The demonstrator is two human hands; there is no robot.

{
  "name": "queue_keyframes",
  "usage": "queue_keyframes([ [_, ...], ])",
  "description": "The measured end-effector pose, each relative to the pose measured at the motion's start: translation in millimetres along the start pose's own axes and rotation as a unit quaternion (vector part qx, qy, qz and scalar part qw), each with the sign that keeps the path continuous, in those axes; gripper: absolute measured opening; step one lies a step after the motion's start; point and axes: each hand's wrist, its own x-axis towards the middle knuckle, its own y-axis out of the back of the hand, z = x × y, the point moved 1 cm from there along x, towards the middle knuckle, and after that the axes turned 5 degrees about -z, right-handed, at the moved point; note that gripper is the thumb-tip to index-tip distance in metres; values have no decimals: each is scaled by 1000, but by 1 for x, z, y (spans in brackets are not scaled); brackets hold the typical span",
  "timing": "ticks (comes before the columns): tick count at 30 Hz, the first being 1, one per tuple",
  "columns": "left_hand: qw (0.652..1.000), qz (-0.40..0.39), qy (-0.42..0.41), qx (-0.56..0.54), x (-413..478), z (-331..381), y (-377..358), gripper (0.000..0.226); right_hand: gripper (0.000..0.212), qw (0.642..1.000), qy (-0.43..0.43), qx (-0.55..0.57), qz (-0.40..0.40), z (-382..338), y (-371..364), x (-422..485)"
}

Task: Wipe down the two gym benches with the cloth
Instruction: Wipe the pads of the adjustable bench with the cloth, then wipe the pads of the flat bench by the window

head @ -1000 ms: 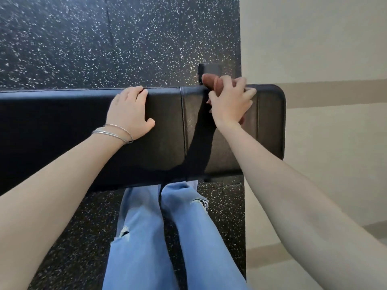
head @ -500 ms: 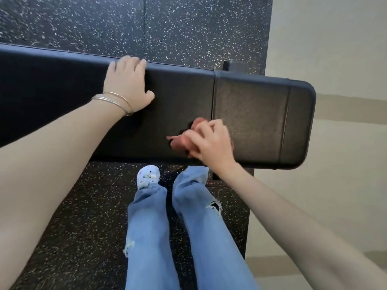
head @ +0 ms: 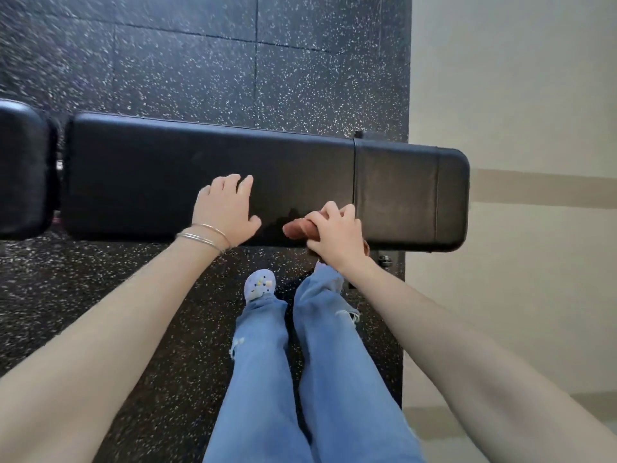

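Observation:
A long black padded gym bench (head: 167,175) lies across the view on the speckled floor. My right hand (head: 337,237) grips a bunched reddish-brown cloth (head: 298,228) at the bench's near edge, right of centre. Flat on the pad just left of it rests my left hand (head: 225,208), fingers straight, with thin bangles at the wrist. Most of the cloth is hidden under my right hand. A second black pad (head: 21,168) shows at the far left, separated by a narrow gap.
Black speckled rubber flooring (head: 200,61) surrounds the bench. A pale tiled floor (head: 517,95) starts at the right, past the bench end. My legs in blue jeans (head: 300,379) and a light shoe (head: 258,285) stand right in front of the bench.
My right hand pulled the cloth from the far edge down to the near edge. My left hand slid back from the far edge toward the near side. The view pulled back, showing more bench.

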Motion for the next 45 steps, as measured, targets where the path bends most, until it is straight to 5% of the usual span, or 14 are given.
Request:
queue_keyframes([
  [23,959,271,-27,79,-173,15,317,61,45,956,-1,-135,260,-77,368,-158],
  [34,952,282,2,121,-201,57,344,70,43,957,13,-97,275,-55,402,-196],
  [45,954,293,44,44,-211,192,339,66,41,955,42,-94,279,70,414,-264],
])
